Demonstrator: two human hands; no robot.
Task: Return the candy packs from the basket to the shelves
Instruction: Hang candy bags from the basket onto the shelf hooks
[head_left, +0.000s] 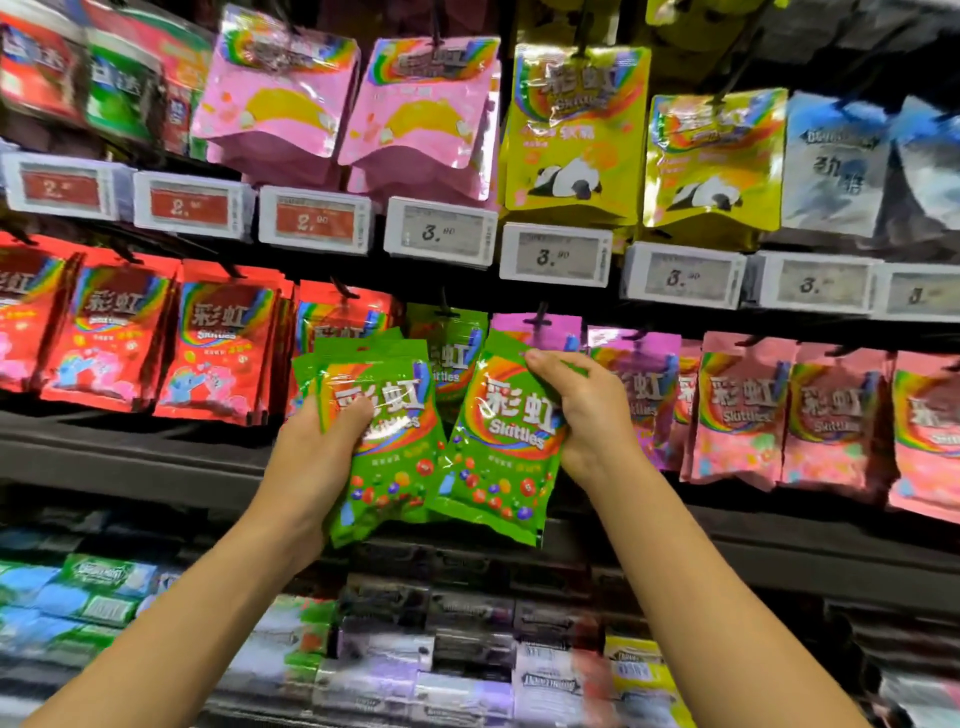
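Our left hand (317, 441) grips a fanned stack of green packs (384, 431); our right hand (582, 410) pinches 1 green pack (498, 447) below the peg (540, 319).

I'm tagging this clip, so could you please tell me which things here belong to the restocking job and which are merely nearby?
Part of the job:
- left hand, holding a few green packs
- right hand, holding one green pack
- green packs on the hook behind them

Just nearby:
- red packs
- pink packs
- yellow panda packs
- price tags
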